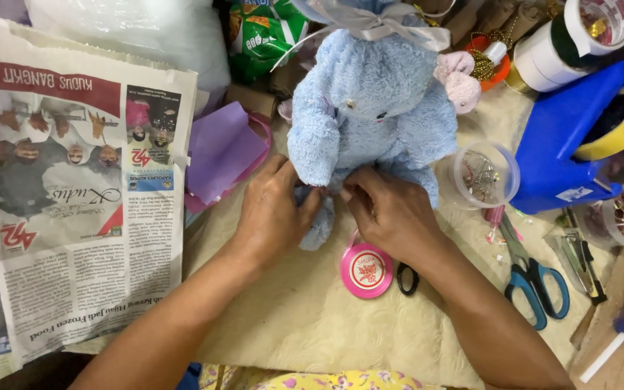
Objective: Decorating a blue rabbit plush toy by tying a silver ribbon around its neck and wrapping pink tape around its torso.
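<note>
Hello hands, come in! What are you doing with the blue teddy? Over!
Left hand and right hand both pinching the blue plush toy at its lower body. Pink ribbon spool just below right hand. Blue scissors off to the right.

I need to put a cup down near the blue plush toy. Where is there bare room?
Bare cream mat lies between the two forearms, below the pink ribbon spool. The right side is crowded with scissors, cups and tape; the newspaper covers the left.

Centre frame: left hand (274, 209) and right hand (388, 213) pinching the lower body of a blue plush toy (370, 101). Below, pink ribbon spool (366, 270). Newspaper (66, 188) at left; blue-handled scissors (536, 278), blue tape dispenser (572, 137) at right.
</note>
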